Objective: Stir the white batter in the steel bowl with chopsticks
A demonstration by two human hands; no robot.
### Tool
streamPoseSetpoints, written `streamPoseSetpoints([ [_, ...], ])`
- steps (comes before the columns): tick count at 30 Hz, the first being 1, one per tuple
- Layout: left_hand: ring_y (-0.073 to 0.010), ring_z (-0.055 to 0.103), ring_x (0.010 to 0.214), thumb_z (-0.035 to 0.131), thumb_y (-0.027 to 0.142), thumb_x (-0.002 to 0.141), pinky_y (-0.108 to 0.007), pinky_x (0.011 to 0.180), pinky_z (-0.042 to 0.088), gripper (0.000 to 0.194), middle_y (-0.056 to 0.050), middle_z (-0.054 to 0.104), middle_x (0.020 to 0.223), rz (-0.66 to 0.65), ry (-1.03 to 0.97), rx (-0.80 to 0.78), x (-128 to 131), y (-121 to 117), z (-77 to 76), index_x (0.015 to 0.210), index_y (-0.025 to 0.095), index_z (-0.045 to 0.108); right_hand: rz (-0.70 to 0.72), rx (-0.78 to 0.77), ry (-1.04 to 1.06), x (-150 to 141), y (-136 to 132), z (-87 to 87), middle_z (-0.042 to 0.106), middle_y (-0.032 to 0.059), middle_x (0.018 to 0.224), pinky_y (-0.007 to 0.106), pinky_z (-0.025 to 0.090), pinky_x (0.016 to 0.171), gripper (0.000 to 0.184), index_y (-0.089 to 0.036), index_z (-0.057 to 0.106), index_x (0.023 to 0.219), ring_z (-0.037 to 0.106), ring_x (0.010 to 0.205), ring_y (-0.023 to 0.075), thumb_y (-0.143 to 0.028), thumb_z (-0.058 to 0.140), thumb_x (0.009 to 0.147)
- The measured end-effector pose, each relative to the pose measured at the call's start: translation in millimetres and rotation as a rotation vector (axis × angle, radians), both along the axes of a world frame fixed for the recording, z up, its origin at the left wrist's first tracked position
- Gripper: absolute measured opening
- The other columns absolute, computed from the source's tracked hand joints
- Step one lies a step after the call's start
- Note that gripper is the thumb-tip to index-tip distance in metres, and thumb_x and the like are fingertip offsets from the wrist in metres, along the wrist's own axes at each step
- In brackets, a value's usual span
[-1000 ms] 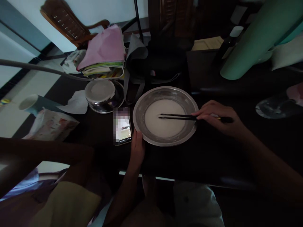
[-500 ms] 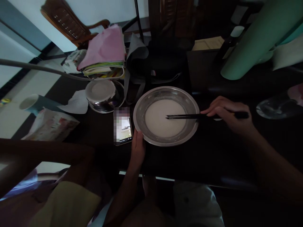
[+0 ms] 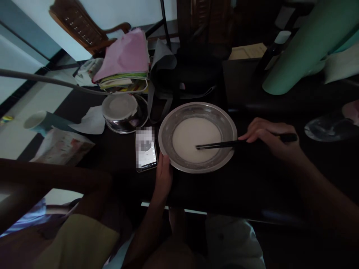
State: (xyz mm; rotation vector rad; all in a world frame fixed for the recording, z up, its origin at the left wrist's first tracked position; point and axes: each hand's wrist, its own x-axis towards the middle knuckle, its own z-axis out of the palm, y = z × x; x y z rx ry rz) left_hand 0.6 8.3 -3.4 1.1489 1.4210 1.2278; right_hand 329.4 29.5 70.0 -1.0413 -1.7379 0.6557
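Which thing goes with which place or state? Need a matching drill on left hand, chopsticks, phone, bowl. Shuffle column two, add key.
Column 1
1. Left hand
2. Chopsticks
3. Phone
4. Bowl

Column 2
A. Lit up
B. Holds whitish liquid
C. Held in the right hand
D. Touches the bowl's rim

Pairs: 1-D, 2-C, 3-A, 4-B
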Motion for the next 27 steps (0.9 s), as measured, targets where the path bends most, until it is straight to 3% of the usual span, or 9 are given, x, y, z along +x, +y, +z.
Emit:
streamPoseSetpoints([
  [3,-0.0329,0.049,0.153,0.055,0.053,0.103,-0.048,0.131,0.033,0.045,-0.011,0.067,0.149,0.011,0.039,-0.002,-0.7,-1.0,1.2,0.133,0.023,0.071,0.085,0.028,-0.074,-5.6,0.6,-0.6,0.085,-0.0006,0.092,0.038,0.059,0.075,0.019,-0.031,0.081,0.087,0.074,0.085,0.0204,-0.024,0.068,0.098],
  [5,-0.0331,0.050,0.152,0.055,0.052,0.104,-0.049,0.130,0.034,0.046,-0.012,0.066,0.150,0.004,0.032,-0.002,-0.3,-1.4,2.5,0.136,0.023,0.070,0.064,0.055,-0.099,-6.4,1.6,-0.6,0.085,-0.0002,0.096,0.039,0.059,0.078,0.015,-0.031,0.082,0.091,0.074,0.089,0.0213,-0.023,0.070,0.095],
  [10,-0.0295,0.048,0.154,0.051,0.057,0.104,-0.047,0.131,0.032,0.054,-0.009,0.064,0.153,-0.030,-0.065,0.015,1.4,0.0,3.3,0.148,0.026,0.062,-0.063,0.020,0.014,2.0,0.7,1.5,0.080,0.0005,0.082,0.037,0.057,0.070,0.030,-0.029,0.077,0.075,0.072,0.076,0.0187,-0.025,0.062,0.101],
  [12,-0.0291,0.049,0.153,0.050,0.058,0.104,-0.046,0.132,0.031,0.055,-0.008,0.064,0.154,-0.035,-0.079,0.024,1.3,0.6,2.4,0.149,0.027,0.061,-0.010,0.003,0.016,0.1,0.0,2.0,0.081,0.0002,0.081,0.036,0.056,0.067,0.031,-0.029,0.078,0.075,0.071,0.074,0.0188,-0.026,0.061,0.101],
  [16,-0.0303,0.050,0.152,0.052,0.058,0.104,-0.047,0.130,0.034,0.053,-0.009,0.064,0.153,-0.007,-0.048,0.005,0.1,-0.2,0.3,0.144,0.026,0.065,0.099,0.035,-0.083,-9.6,1.0,1.1,0.085,-0.0011,0.092,0.037,0.058,0.070,0.017,-0.033,0.082,0.088,0.073,0.085,0.0213,-0.024,0.070,0.095],
  [19,-0.0298,0.050,0.152,0.051,0.058,0.104,-0.046,0.131,0.033,0.053,-0.009,0.064,0.153,-0.008,-0.054,-0.003,0.3,-1.0,0.6,0.145,0.026,0.064,0.017,0.044,-0.086,-7.1,1.6,0.7,0.085,0.0002,0.093,0.040,0.059,0.076,0.015,-0.032,0.082,0.088,0.074,0.087,0.0224,-0.025,0.070,0.095],
  [22,-0.0292,0.050,0.152,0.051,0.057,0.105,-0.046,0.131,0.033,0.052,-0.009,0.064,0.153,-0.031,-0.075,0.006,1.4,-1.0,2.7,0.146,0.027,0.064,-0.064,0.008,0.003,-0.4,0.3,1.2,0.080,0.0019,0.082,0.039,0.058,0.071,0.028,-0.029,0.078,0.076,0.073,0.078,0.0211,-0.028,0.064,0.100],
  [24,-0.0298,0.050,0.152,0.051,0.058,0.104,-0.047,0.131,0.034,0.053,-0.009,0.064,0.153,-0.029,-0.078,0.006,1.8,-1.0,3.7,0.145,0.026,0.064,-0.022,-0.009,0.013,-0.3,-0.4,1.3,0.080,0.0018,0.081,0.038,0.057,0.069,0.031,-0.028,0.078,0.074,0.072,0.076,0.0203,-0.028,0.062,0.101],
  [27,-0.0309,0.050,0.152,0.055,0.057,0.103,-0.046,0.131,0.033,0.052,-0.010,0.066,0.150,0.004,-0.038,-0.001,1.3,-1.2,2.8,0.140,0.024,0.068,0.086,0.017,-0.066,-6.0,0.3,0.1,0.084,0.0008,0.090,0.038,0.058,0.073,0.019,-0.030,0.081,0.086,0.073,0.084,0.0208,-0.025,0.068,0.098],
])
